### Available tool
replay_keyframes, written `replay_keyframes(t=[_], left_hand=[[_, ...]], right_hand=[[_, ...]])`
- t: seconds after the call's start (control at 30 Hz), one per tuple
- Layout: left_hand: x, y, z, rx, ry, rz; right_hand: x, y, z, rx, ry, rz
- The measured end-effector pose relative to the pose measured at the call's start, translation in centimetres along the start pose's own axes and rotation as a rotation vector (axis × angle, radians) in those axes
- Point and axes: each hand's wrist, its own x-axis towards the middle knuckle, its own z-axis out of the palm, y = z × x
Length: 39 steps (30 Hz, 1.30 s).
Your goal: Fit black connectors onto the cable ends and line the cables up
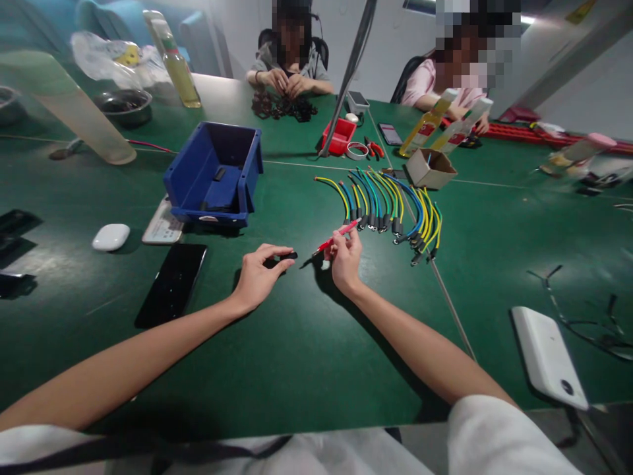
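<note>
My left hand (260, 274) rests on the green table (297, 343), its thumb and fingers pinched on a small black connector (288, 256). My right hand (345, 258) is closed on a red wire (337, 237), whose dark tip points left toward the black connector. A small white piece shows under the right hand's fingers. Just beyond the right hand lies a fan of several yellow, blue and green wires (390, 204) with black ends.
A blue bin (212, 173) stands left of centre, with a black phone (172, 284), a white case (111, 236) and a remote nearby. A white power bank (548, 356) lies at right. A cardboard box (429, 168), red tray (339, 136), bottles and two seated people are across the table.
</note>
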Motion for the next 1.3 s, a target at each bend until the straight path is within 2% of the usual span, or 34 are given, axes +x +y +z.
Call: replay_keyframes(t=[0.17,0.33,0.47,1.0,1.3], left_hand=[[0.0,-0.2,0.0,-0.016,-0.008,0.003],[0.0,-0.3,0.0,-0.014,-0.011,0.008],[0.0,-0.3,0.0,-0.012,-0.015,0.014],[0.0,0.1,0.1,0.042,-0.015,0.045],[-0.1,0.1,0.1,0.043,-0.017,0.048]], right_hand=[[-0.3,-0.2,-0.1,-0.025,0.034,-0.012],[-1.2,-0.3,0.1,0.015,0.051,0.040],[-1.7,-0.1,0.2,0.044,0.036,0.069],[-2.0,-0.1,0.1,-0.022,-0.016,0.027],[-2.4,-0.9,0.6,-0.004,-0.063,0.038]])
